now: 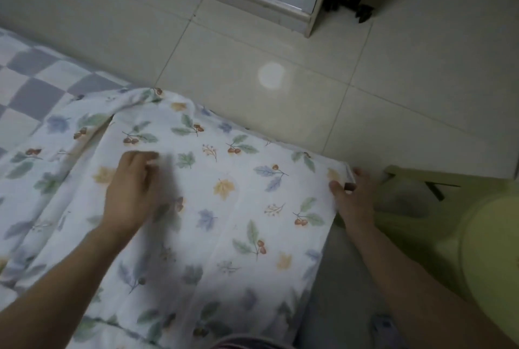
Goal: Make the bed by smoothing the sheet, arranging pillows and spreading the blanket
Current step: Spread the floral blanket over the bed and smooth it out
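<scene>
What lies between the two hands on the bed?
In the head view, only leaf-print blanket lies between the left hand, resting on it, and the right hand, gripping its corner.

Both forearms were bare, with no sleeves in view. The left hand and right hand wore no gloves, rings or watch.

Leaf-print blanket over checkered sheet

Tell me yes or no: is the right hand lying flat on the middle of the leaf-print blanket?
No, the right hand pinches the leaf-print blanket at its corner by the bed's edge.
</scene>
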`<state>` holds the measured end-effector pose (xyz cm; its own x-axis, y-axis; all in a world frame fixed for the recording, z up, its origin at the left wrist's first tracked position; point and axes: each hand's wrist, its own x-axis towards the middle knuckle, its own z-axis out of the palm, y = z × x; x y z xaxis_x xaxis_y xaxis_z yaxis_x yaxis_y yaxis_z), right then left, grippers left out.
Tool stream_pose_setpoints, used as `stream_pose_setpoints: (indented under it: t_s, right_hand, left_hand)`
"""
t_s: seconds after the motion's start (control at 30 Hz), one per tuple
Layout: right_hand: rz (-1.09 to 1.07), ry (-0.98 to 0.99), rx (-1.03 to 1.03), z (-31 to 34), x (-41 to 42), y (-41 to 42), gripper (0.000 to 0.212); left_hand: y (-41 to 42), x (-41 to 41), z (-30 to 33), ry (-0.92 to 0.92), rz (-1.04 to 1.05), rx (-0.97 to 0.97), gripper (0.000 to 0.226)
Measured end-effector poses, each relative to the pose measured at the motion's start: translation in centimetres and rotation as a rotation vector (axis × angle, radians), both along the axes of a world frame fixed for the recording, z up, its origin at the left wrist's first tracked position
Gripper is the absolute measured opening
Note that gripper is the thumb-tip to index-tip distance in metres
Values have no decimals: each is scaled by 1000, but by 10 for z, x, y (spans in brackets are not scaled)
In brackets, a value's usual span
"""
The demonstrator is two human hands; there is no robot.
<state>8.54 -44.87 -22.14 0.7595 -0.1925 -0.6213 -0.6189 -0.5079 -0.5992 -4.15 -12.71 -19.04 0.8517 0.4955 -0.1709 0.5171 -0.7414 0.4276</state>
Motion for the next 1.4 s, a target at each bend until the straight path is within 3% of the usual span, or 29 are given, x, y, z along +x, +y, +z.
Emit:
stream_pose_setpoints:
  t_s: [0.07, 0.2, 0.3, 0.5, 0.7, 0.77, 0.83, 0.9, 1.07, 1.17, 1.27, 1.33, 1.4]
  right_hand:
    - [75, -43, -6, -2, 6, 0, 51]
    - [289, 2, -69, 0, 11, -3, 43]
    - [362, -30, -125, -4, 6, 0, 44]
    - [370, -103, -167, -11, -5, 3, 44]
    - [555, -160, -259, -3, -6, -9, 53]
    - [672, -228, -323, 3, -4, -19, 54]
    - [707, -297, -402, 11, 3, -35, 53]
    - [686, -317, -438, 14, 15, -56, 54]
    - [770, -45, -245, 11, 19, -82, 80]
    - [730, -33, -235, 8, -15, -79, 75]
    - [745, -253, -150, 20, -77, -48, 47]
    - [857, -290, -33, 33, -122, -15, 39]
    - [1069, -194, 133, 51, -177, 29, 37]
  left_hand:
    - [-35, -40, 3, 17, -210, 64, 17]
    - [-72, -136, -9, 148, -601, 79, 42]
    - [-83, -182, -8, 244, -609, 65, 46]
    - [-128, -205, -1, 162, -670, 13, 32]
    - [-183, -207, -10, 418, -835, -97, 41]
    - [-200, -196, -3, 474, -754, -103, 44]
    - [-224, -185, -4, 511, -695, -241, 58]
    - [-256, -175, -7, 616, -661, -333, 39]
    - [-277, -159, -18, 600, -507, -330, 35]
    - [-263, -167, -8, 402, -396, -309, 41]
    - [-231, -188, 19, 142, -243, -193, 37]
    - [-203, -204, 37, 111, -70, -143, 37]
    - [-177, -232, 59, 103, 100, -71, 40]
